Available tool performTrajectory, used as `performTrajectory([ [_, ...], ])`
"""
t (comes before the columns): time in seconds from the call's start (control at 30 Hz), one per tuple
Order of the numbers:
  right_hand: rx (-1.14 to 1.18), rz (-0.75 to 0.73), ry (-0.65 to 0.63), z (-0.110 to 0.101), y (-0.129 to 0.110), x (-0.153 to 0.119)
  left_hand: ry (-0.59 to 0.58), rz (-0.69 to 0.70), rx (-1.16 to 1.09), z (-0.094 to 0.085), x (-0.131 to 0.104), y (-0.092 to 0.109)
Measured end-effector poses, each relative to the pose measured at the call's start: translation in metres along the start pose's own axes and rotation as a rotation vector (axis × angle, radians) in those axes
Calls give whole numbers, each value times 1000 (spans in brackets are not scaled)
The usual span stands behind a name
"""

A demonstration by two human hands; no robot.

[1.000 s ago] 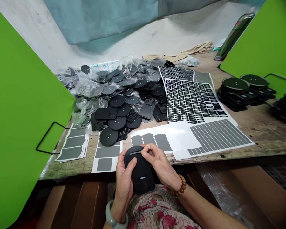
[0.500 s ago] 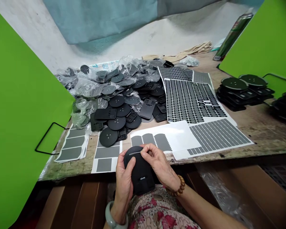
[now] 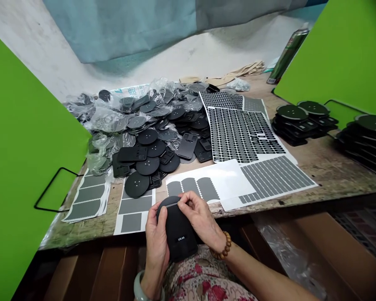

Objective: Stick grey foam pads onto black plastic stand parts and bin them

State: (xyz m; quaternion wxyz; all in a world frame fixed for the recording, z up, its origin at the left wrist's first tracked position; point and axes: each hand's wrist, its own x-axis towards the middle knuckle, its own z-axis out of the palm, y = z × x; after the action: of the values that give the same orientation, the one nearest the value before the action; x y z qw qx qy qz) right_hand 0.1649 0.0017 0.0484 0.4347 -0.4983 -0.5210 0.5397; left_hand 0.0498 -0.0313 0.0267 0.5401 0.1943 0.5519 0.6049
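"What have you got in the grips?"

"My left grip (image 3: 156, 236) is closed round a matte black piece (image 3: 181, 223), thumb along its face, fingers curled at its edge. My right grip (image 3: 203, 219) is pinched narrow on the piece's top rim, at the end of a thin pale strip (image 3: 172, 204)."

"What shape does it read as from your end?"

"A rounded head running into a straight-sided lower part. A small label (image 3: 179, 239) with light lettering sits low on it. The piece lies between my two grips, over soft floral cloth (image 3: 203, 284)."

"And past them?"

"Just ahead of both, a glossy white sheet (image 3: 232, 177) covers part of some flat grey patches (image 3: 189, 187) with toothed edges. Ahead and left of my left grip there's a heap of smooth black discs (image 3: 137, 184), rectangular plates (image 3: 133, 153) and crinkled clear film (image 3: 103, 119)."

"Off the right grip?"

"Ahead and to its right, a sheet of tiny black labels (image 3: 238, 136). Farther right, stacked black parts (image 3: 293, 125) stand on the worn, wood-look bench (image 3: 329, 179)."
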Motion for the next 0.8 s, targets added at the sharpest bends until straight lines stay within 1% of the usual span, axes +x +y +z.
performTrajectory([
  [0.3, -66, -96, 66, 6, 3, -1, 24, 9, -27, 1, 1, 0],
  [0.6, -99, -117, 99, 8, 5, 0, 28, 39, -28, 1, 0, -1],
  [0.8, -24, -122, 94, 9, 11, 2, 50, 25, -40, 2, 2, 0],
])
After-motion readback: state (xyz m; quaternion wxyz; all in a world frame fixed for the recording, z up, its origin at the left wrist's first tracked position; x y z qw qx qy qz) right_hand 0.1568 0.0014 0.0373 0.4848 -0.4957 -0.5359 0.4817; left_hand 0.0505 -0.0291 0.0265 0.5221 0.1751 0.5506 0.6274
